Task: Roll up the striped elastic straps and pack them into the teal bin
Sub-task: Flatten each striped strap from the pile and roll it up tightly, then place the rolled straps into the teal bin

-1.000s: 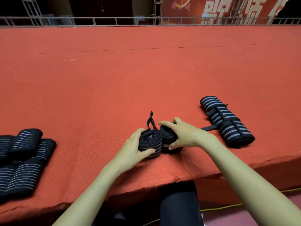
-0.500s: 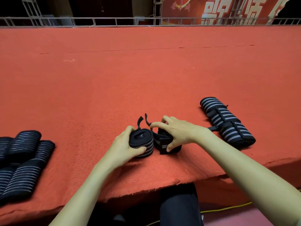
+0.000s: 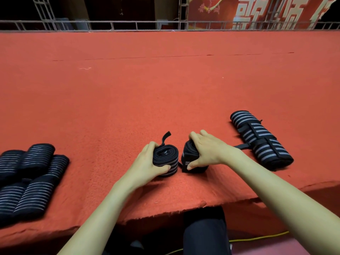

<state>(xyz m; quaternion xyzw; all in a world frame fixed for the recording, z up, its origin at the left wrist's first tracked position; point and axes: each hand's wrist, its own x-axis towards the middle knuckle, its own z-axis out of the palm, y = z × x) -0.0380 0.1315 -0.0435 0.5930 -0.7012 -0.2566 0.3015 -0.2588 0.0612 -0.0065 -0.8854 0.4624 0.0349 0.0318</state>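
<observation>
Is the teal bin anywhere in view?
No; the table shows only straps: a roll in the left hand, a second roll in the right hand, a pile and a bundle aside.

Even, moderately bright light covered the red carpet (image 3: 165, 92). A soft shadow lay at five o'clock of the strap bundle (image 3: 261, 140). Twelve o'clock was dark. Edges showed wide-angle stretch; focus was sharp.
</observation>
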